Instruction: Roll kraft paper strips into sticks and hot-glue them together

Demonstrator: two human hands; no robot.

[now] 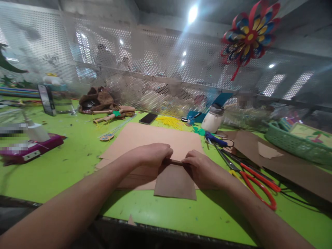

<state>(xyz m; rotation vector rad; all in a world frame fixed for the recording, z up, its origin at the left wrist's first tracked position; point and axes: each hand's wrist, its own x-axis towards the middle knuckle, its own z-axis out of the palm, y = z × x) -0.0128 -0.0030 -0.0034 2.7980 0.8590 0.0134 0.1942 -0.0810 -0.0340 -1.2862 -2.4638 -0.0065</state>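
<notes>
My left hand (155, 154) and my right hand (198, 164) are closed on the two ends of the rolled far edge of a small brown paper sheet (175, 183). Between my fingers that edge forms a thin dark roll, while the rest of the sheet lies flat toward me. Beneath both hands is a stack of larger light-brown paper sheets (160, 135) on the green table (75, 145). Orange-handled scissors (255, 183) rest to the right of my right hand, close to a blue-handled tool (216, 139).
A phone (148, 118), yellow paper shreds (169, 121) and a white jar (212, 119) stand or lie behind the stack. At left is a purple power strip (38, 150); at right, a green basket (298, 143) and dark brown card (249, 148). A paper flower (250, 36) hangs above.
</notes>
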